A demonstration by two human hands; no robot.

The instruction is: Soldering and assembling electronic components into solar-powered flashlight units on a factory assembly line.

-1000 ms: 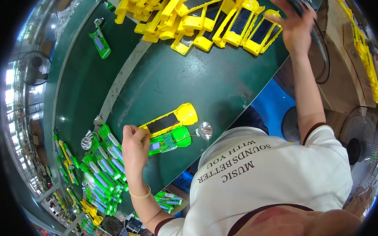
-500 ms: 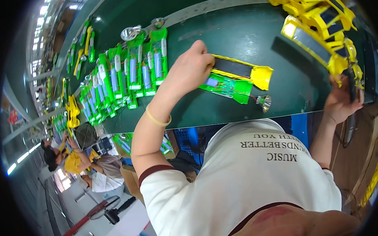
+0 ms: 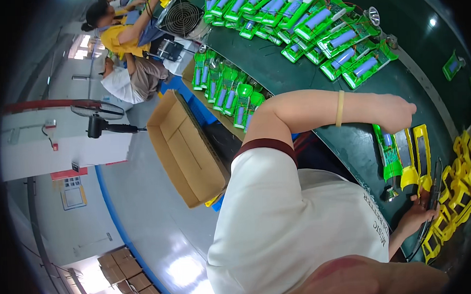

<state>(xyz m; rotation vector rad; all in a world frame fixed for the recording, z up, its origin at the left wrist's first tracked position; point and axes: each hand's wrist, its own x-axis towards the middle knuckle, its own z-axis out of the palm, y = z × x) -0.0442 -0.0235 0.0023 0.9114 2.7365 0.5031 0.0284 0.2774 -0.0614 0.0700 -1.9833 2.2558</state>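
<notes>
My left hand (image 3: 398, 114) is closed at the upper ends of a green flashlight shell (image 3: 391, 159) and a yellow casing half (image 3: 409, 176), side by side on the bench. A blue battery cell and wires lie in the green shell, a silver reflector (image 3: 390, 194) at its lower end. My right hand (image 3: 415, 217) grips the lower end of a second yellow casing half (image 3: 425, 183) with a dark panel, close beside the first. A black pen-like tool with a cable (image 3: 433, 197) lies along the right hand. My left fingertips are partly hidden.
Rows of green shells with blue cells (image 3: 314, 22) cover the bench's far left. More yellow casings (image 3: 457, 186) pile up at right. Left of the bench are an open cardboard box (image 3: 186, 148), a box of green shells (image 3: 225, 87), a standing fan (image 3: 97, 118) and seated people (image 3: 125, 39).
The view has swung toward the left side of the bench. My right hand has brought its yellow casing half from the pile to beside the one in my left hand.
</notes>
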